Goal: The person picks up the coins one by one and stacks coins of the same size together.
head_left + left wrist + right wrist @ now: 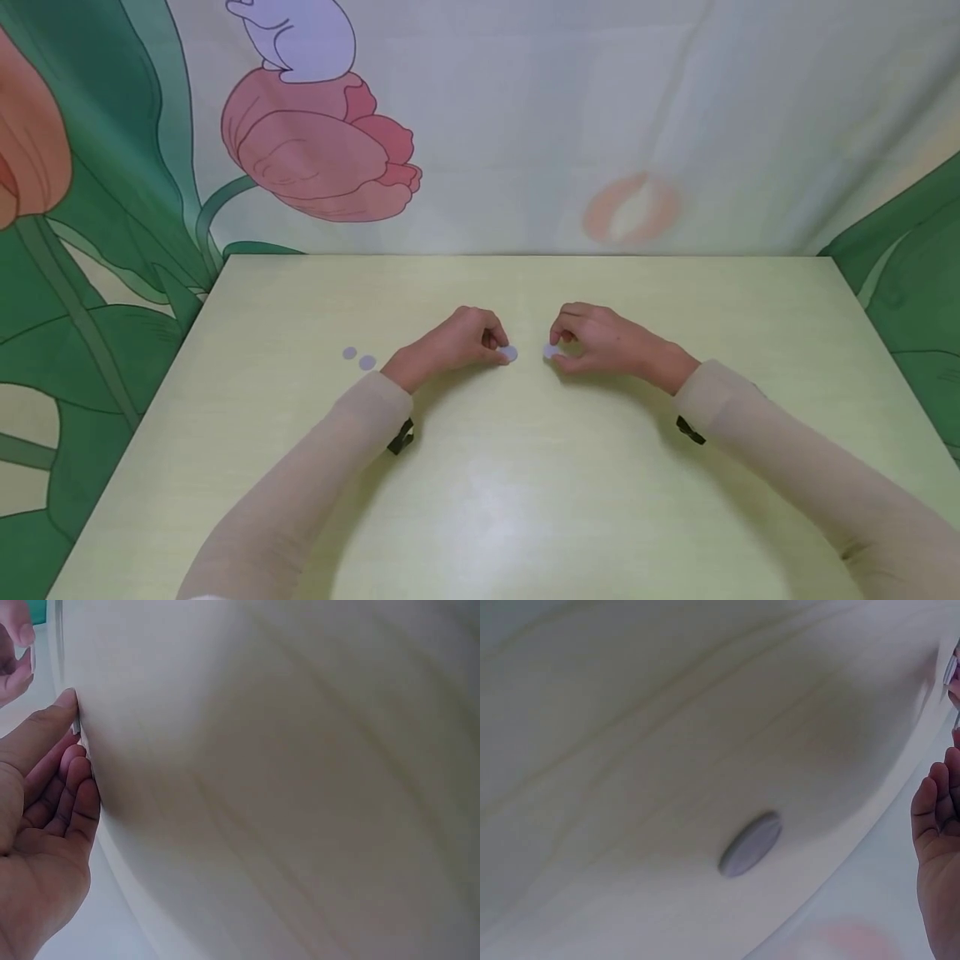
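Note:
Near the middle of the table, my left hand (pixel 461 340) (pixel 52 817) pinches a small white disc (pixel 510 353) between thumb and fingers. Facing it across a short gap, my right hand (pixel 603 340) (pixel 941 825) pinches a similar disc (pixel 551 351) at its edge. Both discs are low over the tabletop; whether they touch it is hard to tell. In the left wrist view, the left disc (pixel 76 726) shows only as a thin edge. A grey-looking disc (pixel 751 844) lies flat on the table in the right wrist view; I cannot match it to one in the head view.
Two more discs, a smaller one (pixel 349 353) and a larger one (pixel 367 362), lie side by side left of my left wrist. The pale table (pixel 495 483) ends at a straight back edge, with a printed curtain (pixel 510 125) behind it. Dark straps hang beneath both sleeves.

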Available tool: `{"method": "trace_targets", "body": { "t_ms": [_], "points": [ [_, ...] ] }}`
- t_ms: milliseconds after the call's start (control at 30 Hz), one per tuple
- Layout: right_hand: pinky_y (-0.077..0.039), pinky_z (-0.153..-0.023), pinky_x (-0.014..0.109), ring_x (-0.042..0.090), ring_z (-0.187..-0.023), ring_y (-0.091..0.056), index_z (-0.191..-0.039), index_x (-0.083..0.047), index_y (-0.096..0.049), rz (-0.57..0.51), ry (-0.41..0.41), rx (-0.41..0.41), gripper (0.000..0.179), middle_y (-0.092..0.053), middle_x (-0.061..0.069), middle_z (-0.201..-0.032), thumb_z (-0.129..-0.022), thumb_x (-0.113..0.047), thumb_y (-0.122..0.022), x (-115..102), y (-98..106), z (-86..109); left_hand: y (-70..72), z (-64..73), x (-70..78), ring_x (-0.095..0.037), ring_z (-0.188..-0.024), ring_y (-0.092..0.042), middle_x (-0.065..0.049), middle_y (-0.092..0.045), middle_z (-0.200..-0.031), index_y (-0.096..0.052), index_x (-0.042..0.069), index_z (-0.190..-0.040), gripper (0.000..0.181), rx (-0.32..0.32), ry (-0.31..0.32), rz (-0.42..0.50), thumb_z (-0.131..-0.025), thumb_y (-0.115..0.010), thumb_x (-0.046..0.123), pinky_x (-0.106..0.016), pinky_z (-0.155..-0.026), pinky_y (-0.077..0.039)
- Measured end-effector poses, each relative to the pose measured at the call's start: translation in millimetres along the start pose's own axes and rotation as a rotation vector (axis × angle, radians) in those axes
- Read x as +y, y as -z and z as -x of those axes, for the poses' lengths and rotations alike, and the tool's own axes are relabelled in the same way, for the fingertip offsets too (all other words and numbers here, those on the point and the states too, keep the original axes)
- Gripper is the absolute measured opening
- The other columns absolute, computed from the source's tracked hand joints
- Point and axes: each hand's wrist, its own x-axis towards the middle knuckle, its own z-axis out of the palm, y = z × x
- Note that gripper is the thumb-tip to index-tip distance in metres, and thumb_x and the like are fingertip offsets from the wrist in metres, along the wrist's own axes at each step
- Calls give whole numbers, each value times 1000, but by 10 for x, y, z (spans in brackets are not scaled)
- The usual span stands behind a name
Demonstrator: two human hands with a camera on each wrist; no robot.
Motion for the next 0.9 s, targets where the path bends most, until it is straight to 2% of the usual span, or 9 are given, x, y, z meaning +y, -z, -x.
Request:
{"method": "trace_targets", "body": {
  "t_ms": [267, 567, 733, 900],
  "points": [
    [-50, -79, 30, 13, -85, -53, -97, -12, -68, -11, -13, -21, 18, -57, -3, -92, -89, -27, -74, -15, -43, -32, -2, -25, -6, -15, -79, -56, -4, -66, -85, -76, 3, -99, 20, -8, -18, -16, -86, -83, 16, -23, -72, -47],
    [-51, -82, 30, 13, -87, -55, -98, -13, -69, -11, -24, -65, 18, -59, -4, -94, -91, -29, -71, -39, -129, -119, -27, -2, -15, -16, -79, -55, -4, -65, -84, -75, 3, -98, 20, -5, -12, -6, -86, -83, 16, -23, -71, -47],
    [-50, -81, 30, 12, -85, -54, -101, -12, -69, -63, -62, -97, 16, -59, -3, -95, -95, -27, -71, -48, -160, -147, -31, -8, -7, -16, -79, -55, -3, -64, -84, -75, 4, -98, 19, -9, -15, -4, -86, -83, 17, -23, -71, -47],
    [-48, -74, 28, 12, -77, -51, -104, -12, -69, -126, -78, -84, 15, -55, -2, -89, -97, -26, -70, -46, -170, -154, 2, 2, 7, -16, -80, -55, -3, -64, -85, -74, 4, -98, 19, -4, -9, 0, -86, -83, 17, -24, -72, -47]
  ]
}}
